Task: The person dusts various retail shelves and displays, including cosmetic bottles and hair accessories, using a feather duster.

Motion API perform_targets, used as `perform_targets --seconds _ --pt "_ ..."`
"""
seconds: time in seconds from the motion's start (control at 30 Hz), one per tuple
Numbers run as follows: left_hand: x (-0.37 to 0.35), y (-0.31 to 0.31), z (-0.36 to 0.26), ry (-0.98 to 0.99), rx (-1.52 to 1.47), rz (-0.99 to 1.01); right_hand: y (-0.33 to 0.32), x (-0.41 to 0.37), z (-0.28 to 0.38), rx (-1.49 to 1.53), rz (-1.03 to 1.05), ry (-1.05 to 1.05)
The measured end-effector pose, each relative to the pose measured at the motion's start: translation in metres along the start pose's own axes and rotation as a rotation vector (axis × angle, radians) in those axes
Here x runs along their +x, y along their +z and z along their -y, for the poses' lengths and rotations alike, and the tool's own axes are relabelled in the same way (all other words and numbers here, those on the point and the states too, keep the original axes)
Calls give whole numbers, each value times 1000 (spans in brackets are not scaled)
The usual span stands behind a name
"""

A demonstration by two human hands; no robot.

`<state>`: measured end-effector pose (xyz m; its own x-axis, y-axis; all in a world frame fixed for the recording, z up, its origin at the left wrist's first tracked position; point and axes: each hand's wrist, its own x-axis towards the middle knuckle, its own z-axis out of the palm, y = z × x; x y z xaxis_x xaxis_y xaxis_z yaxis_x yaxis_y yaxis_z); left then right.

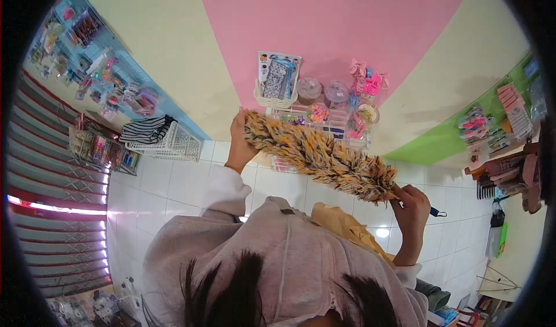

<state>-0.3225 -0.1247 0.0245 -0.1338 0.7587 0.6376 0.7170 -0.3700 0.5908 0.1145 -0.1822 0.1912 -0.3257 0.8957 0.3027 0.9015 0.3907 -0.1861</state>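
A fluffy duster in orange, cream and black stretches across the middle of the view, slanting down to the right. At its upper left end is my left hand, its fingers closed round the fluff. My right hand pinches the lower right end, where a dark handle with a loop sticks out beyond the hand. Behind the duster stands a white wire rack with small goods, partly hidden by it.
Tubs, pink hair accessories and a white basket stand by the pink wall. Left are a blue grid display, white crates and a shutter. Green-backed goods hang right. White tiles cover the floor.
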Motion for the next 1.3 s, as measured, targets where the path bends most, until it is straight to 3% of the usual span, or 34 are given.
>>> perform_targets --seconds 0.07,0.23,0.33,0.4,0.57,0.7,0.9,1.13,1.17,1.3 --pt "-8 -10 -1 34 170 69 -3 0 9 -34 -20 -42" --pt "-7 -19 -8 148 217 111 -9 8 32 -62 7 -41" --pt "-18 -25 -7 106 199 118 -4 4 40 -24 235 99" --pt "-16 -25 -11 88 182 88 1 6 46 2 268 101" --pt "-17 -21 -9 72 120 79 4 7 39 -52 132 -13" --pt "-18 -13 -14 20 51 74 2 12 43 -63 -97 -76" --pt "-8 -11 -12 -153 -102 51 4 -7 35 4 160 143" --pt "-14 1 4 -295 -187 -166 4 -20 19 129 102 273" --pt "-18 0 9 -241 -78 -178 3 -22 19 147 106 308" --pt "-18 -2 10 -439 -216 -199 9 -31 18 216 112 408"
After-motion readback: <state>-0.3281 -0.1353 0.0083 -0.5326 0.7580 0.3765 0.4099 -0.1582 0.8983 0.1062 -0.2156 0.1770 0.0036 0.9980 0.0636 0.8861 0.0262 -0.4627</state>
